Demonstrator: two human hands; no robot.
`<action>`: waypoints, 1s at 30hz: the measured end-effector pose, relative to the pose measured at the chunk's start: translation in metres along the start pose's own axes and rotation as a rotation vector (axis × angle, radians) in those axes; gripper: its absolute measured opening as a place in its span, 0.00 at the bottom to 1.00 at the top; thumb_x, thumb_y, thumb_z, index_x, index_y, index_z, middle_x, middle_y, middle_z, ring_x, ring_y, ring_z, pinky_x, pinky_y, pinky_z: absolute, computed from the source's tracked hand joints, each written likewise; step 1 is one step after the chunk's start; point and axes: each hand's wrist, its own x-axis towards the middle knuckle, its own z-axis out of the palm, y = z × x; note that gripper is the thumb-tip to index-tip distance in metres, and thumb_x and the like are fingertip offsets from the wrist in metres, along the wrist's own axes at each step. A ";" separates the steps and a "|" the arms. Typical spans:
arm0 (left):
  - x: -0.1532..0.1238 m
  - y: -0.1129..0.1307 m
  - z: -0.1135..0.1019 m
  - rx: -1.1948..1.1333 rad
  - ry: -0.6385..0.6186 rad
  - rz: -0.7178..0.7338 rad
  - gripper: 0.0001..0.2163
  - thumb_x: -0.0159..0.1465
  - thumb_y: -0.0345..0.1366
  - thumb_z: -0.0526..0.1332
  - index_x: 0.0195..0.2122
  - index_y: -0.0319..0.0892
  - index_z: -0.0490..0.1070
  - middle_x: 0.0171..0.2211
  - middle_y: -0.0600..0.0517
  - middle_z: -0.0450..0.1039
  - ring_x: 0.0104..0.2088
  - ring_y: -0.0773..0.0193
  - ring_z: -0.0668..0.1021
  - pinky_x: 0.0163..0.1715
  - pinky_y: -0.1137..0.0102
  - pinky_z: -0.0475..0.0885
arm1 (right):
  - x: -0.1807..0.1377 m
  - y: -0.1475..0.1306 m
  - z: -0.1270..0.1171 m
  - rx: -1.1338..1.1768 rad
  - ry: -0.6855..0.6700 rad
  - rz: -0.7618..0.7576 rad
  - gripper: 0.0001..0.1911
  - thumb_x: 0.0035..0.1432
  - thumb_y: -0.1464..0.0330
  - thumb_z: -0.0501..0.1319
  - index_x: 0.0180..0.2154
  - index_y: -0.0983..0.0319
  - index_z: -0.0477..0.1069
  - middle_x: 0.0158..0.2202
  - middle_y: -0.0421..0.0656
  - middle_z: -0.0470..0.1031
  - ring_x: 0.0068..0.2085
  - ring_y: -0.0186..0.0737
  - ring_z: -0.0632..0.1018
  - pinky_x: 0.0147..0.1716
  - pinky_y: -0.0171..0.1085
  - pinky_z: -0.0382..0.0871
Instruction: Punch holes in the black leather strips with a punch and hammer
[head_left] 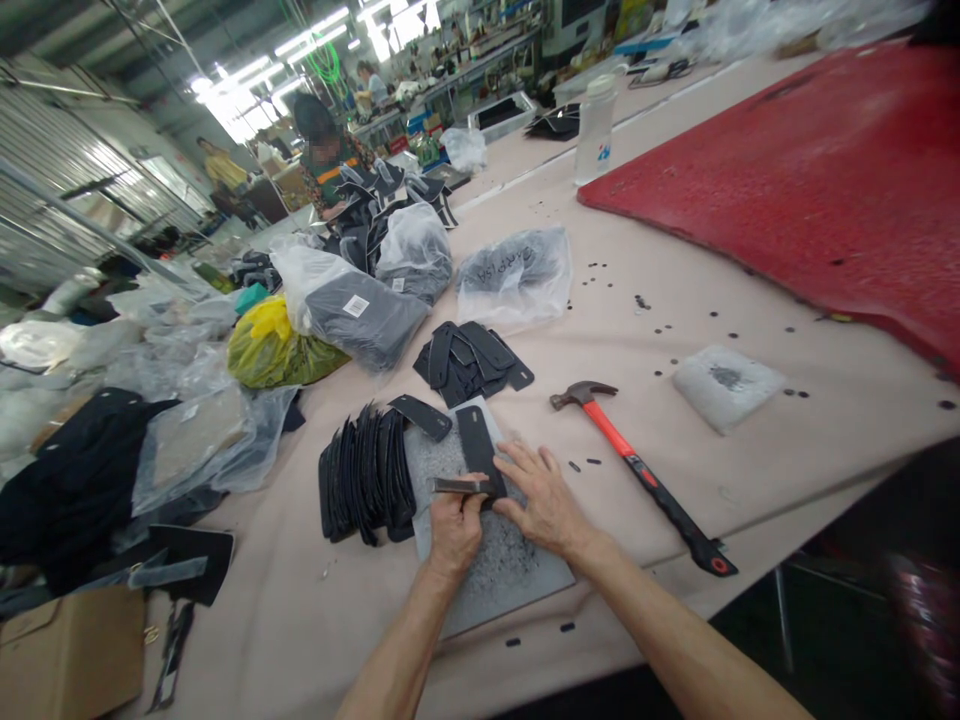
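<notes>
A black leather strip [475,444] lies on a grey pitted cutting pad [495,570] at the table's near edge. My left hand [454,528] is closed around a small metal punch tool [456,486], its tip lying across the strip's lower end. My right hand [541,494] rests with fingers spread flat, pressing on the strip and pad beside the tool. A fanned stack of black strips [364,472] stands just left of the pad, and one loose strip [421,414] lies at the pad's top corner.
A hammer with a red and black handle [643,474] lies to the right of the pad. Behind are a pile of black pieces [471,358], several plastic bags [514,272], a white foam block [726,384], a red mat [810,170], a bottle [595,128]. Other people work far off.
</notes>
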 end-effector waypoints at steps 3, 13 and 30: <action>0.000 0.000 0.004 0.076 0.000 0.056 0.10 0.64 0.32 0.55 0.41 0.43 0.76 0.41 0.47 0.80 0.45 0.57 0.80 0.48 0.61 0.75 | 0.000 0.000 0.000 0.000 -0.002 0.001 0.29 0.57 0.63 0.60 0.60 0.58 0.62 0.67 0.48 0.56 0.66 0.52 0.56 0.63 0.60 0.42; -0.001 -0.004 0.013 0.149 0.015 0.106 0.12 0.64 0.29 0.53 0.43 0.41 0.74 0.43 0.46 0.80 0.46 0.56 0.80 0.49 0.60 0.75 | -0.009 0.007 -0.021 0.024 -0.008 -0.049 0.29 0.57 0.66 0.58 0.61 0.59 0.60 0.65 0.48 0.59 0.64 0.51 0.60 0.62 0.56 0.51; -0.004 -0.002 0.010 0.188 0.002 0.093 0.05 0.62 0.27 0.57 0.34 0.43 0.70 0.32 0.50 0.77 0.36 0.59 0.79 0.37 0.68 0.72 | -0.015 0.032 -0.107 0.554 -0.043 0.848 0.06 0.53 0.64 0.55 0.28 0.60 0.61 0.22 0.36 0.59 0.19 0.31 0.61 0.17 0.33 0.59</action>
